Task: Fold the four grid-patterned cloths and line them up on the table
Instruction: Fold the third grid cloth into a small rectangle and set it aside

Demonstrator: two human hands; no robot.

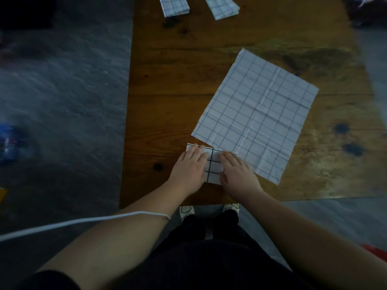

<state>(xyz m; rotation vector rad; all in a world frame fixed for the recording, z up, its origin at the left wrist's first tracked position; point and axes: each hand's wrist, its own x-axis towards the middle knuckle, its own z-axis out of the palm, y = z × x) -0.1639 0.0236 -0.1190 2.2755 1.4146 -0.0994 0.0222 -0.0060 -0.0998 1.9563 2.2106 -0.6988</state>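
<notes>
Both hands flat, fingers straight: left hand point(191, 167) and right hand point(236, 171) press side by side on a small folded cloth point(213, 164) near the table's point(167, 80) near edge. An unfolded cloth point(257, 111) lies spread just beside it toward the right, overlapping its corner. Two folded cloths point(174, 6) point(223, 6) sit at the far edge; grey floor point(62, 91) left, white cord point(83, 221) across the left forearm.

Far-left folded cloth point(174, 6) and far-right folded cloth point(222, 6) lay apart; unfolded cloth point(255, 114) lay flat, touching the nearest small folded cloth point(213, 166).
</notes>
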